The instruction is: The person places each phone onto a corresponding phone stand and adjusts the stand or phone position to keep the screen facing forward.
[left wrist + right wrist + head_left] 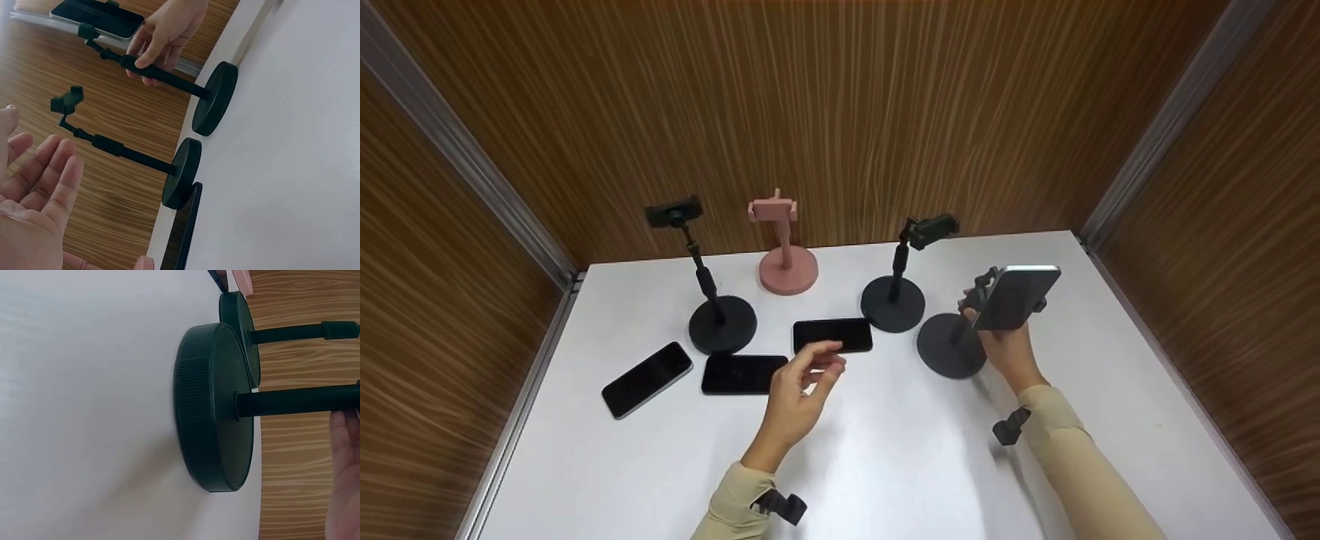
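Observation:
My right hand [1009, 354] grips the pole of a black phone stand [949, 352] at the right of the table. In the left wrist view its thumb and fingers wrap the upper pole, just below a phone [101, 18] sitting in the stand's clamp. That clamped phone [1016, 300] is tilted, dark screen towards me. My left hand [795, 397] hovers over the middle with fingers loosely bent and nothing in them. Close by its fingertips lies a black phone [840, 334], and another phone [741, 373] is partly behind the hand.
A second black stand [893, 304], a pink stand [788, 271] and a third black stand [723, 324] stand along the back, their clamps holding no phone. Another phone [647, 379] lies at the left. Wood-patterned panels [840, 120] enclose the white table [907, 450].

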Demonstrator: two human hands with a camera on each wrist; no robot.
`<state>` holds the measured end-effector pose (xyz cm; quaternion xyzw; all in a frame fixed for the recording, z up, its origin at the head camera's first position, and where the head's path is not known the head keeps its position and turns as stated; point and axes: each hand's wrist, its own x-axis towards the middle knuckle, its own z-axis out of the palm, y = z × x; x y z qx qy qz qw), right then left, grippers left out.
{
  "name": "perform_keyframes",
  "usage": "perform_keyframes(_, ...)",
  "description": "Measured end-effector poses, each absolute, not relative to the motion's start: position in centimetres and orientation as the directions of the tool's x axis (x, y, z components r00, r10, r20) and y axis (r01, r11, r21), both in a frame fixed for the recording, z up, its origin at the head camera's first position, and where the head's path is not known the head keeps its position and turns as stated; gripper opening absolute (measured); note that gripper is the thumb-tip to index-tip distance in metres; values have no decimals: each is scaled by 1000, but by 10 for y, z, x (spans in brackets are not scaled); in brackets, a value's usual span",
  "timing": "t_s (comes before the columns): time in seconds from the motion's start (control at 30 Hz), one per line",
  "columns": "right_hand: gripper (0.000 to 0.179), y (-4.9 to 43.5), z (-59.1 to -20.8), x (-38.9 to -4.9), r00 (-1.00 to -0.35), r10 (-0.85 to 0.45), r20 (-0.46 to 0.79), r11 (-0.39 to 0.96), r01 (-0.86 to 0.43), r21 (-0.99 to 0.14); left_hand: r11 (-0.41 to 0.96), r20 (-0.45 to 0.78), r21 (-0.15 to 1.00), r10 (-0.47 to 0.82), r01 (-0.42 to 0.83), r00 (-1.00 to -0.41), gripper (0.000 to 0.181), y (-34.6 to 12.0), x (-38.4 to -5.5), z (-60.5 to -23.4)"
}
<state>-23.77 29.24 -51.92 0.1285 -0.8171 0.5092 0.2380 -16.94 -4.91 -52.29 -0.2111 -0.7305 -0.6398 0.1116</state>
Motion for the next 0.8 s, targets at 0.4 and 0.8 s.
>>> perform_keyframes(0.4, 41, 310, -545, -263, -892, 99, 441, 538, -325, -778, 98, 367, 916, 186, 389, -911, 25, -57, -167, -531)
perform_keyframes(0.8, 29, 300, -538, -264, -828, 135, 544, 528, -404, -747, 111, 349, 922, 183, 372, -919, 25, -62, -165, -538)
